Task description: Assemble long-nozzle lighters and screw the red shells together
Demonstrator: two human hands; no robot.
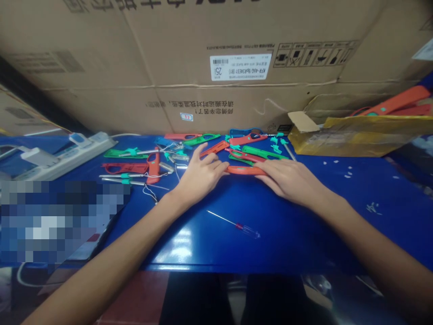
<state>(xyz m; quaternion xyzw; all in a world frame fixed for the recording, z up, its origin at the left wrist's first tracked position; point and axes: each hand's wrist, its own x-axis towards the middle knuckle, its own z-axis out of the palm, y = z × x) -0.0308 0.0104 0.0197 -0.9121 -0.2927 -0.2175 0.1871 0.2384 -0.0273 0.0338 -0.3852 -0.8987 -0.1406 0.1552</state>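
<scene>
Both hands hold an orange long-nosed lighter (246,170) level above the blue table. My left hand (204,171) pinches its left end, with a metal tube showing just left of the fingers. My right hand (292,180) closes over its right end, fingers laid along the top. Behind the hands lie several lighter parts: a red casing half (248,155), a green casing half (264,152) and a blue one (245,132). Below the hands lies a screwdriver (248,230) with a clear handle, its tip pointing up and left. My palms hide part of the lighter.
On the left are red casings (125,168), metal tubes with teal pieces (125,178) and a white power strip (77,155). A pixelated object (111,221) lies at the left front. An open carton (355,135) holds orange lighters; a large cardboard box (135,108) stands behind.
</scene>
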